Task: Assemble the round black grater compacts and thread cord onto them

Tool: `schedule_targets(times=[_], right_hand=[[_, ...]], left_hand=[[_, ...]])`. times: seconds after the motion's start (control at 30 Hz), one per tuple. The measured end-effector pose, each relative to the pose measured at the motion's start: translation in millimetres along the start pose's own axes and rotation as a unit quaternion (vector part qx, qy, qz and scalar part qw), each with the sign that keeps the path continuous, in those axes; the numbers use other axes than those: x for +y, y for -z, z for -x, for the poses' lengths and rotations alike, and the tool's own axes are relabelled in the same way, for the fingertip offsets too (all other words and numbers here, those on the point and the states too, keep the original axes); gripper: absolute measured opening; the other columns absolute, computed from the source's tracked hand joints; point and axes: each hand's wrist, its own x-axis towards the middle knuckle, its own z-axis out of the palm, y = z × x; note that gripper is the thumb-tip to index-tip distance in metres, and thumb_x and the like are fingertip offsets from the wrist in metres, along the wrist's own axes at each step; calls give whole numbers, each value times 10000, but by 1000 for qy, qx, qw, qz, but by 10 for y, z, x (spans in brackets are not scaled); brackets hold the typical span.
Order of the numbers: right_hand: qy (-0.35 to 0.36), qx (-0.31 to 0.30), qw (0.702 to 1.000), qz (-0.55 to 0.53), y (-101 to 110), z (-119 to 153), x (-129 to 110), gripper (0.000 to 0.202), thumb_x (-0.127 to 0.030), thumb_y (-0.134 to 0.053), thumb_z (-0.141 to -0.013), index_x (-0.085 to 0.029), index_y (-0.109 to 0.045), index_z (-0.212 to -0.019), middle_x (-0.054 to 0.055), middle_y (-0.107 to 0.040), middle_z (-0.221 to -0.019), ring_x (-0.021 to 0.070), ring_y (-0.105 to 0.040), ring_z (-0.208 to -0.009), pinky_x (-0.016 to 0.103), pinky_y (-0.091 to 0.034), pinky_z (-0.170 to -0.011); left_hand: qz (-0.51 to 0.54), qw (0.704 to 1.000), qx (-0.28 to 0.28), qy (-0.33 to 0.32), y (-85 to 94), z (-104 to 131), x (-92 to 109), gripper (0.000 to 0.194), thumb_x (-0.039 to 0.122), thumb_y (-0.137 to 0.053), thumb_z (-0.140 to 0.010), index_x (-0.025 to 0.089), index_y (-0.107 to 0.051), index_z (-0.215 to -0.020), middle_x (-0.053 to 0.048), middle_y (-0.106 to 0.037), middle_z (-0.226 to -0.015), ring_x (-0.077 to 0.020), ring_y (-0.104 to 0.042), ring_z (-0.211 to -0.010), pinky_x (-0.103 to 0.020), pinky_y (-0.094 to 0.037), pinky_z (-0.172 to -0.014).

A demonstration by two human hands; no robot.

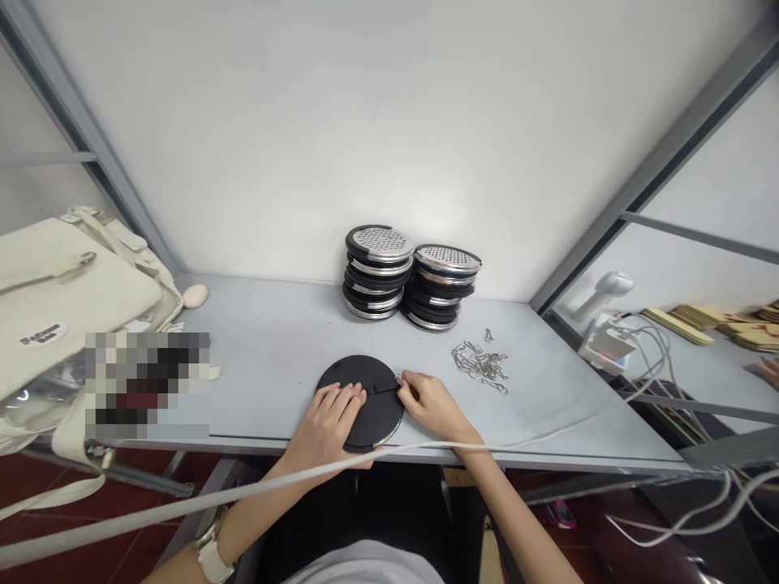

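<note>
A flat, round black disc (377, 422) lies at the table's front edge, with a black strap (382, 388) across its top. My left hand (329, 426) grips the disc from its near left side, fingers pressed on the upper face and thumb at the lower rim. At the strap's right end, my right hand (431, 401) pinches a small metal clip (398, 378), mostly hidden by the fingers. Several loose metal snap hooks (478, 363) lie in a pile to the right. Behind the disc stand two stacks of round grater-like discs, a left stack (378, 276) and a right stack (443, 284), silver with black rims.
A cream bag (73, 284) sits at the left, beside an egg-shaped object (195, 296). A white cable (261, 487) crosses in front of my forearms. Metal frame posts flank the table. On the right are a white device (608, 345), wooden pieces (687, 320) and another person's hand (770, 371).
</note>
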Motion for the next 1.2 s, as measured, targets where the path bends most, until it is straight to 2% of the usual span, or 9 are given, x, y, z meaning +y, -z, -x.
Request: schedule_targets(times=[0.27, 0.57, 0.77, 1.0, 1.2], right_hand=[[-3, 3, 1000, 14, -6, 10, -5, 255, -208, -400, -894, -196, -428, -640, -23, -502, -562, 106, -423, -510, 225, -269, -543], [12, -4, 1000, 0, -6, -4, 31, 385, -313, -285, -995, -198, -529, -720, 24, -605, -656, 148, -556, -596, 245, -334, -593], [15, -2, 1000, -8, -8, -5, 26, 381, -306, -289, -995, -198, -525, -716, 18, -606, -657, 142, -548, -586, 236, -337, -593], [14, -1, 1000, -5, 10, 1, 18, 367, -296, -307, -988, -197, -501, -692, 0, -578, -626, 126, -510, -549, 230, -315, -569], [13, -5, 1000, -4, 8, -2, 18, 360, -298, -305, -988, -200, -501, -702, 0, -572, -625, 128, -510, -550, 231, -318, -568]], left_hand=[[9, 1000, -7, 3, -14, 25, -9, 677, 499, -634, -729, 73, -522, -1243, -154, -601, -1207, -308, -535, -1120, -455, -390, -1000], [13, 1000, -3, -1, 16, -8, -3, 643, 487, -629, -737, 94, -530, -1235, -149, -612, -1189, -309, -550, -1109, -459, -407, -987], [14, 1000, -25, 11, -6, 24, -9, 650, 451, -631, -735, 80, -514, -1255, -149, -582, -1237, -309, -520, -1144, -461, -379, -1014], [11, 1000, -6, 2, 23, -14, 11, 652, 491, -638, -727, 80, -542, -1224, -154, -607, -1202, -311, -552, -1100, -455, -414, -979], [13, 1000, -18, 10, 14, -7, 5, 660, 474, -643, -726, 90, -530, -1251, -156, -592, -1228, -315, -540, -1134, -465, -412, -998]])
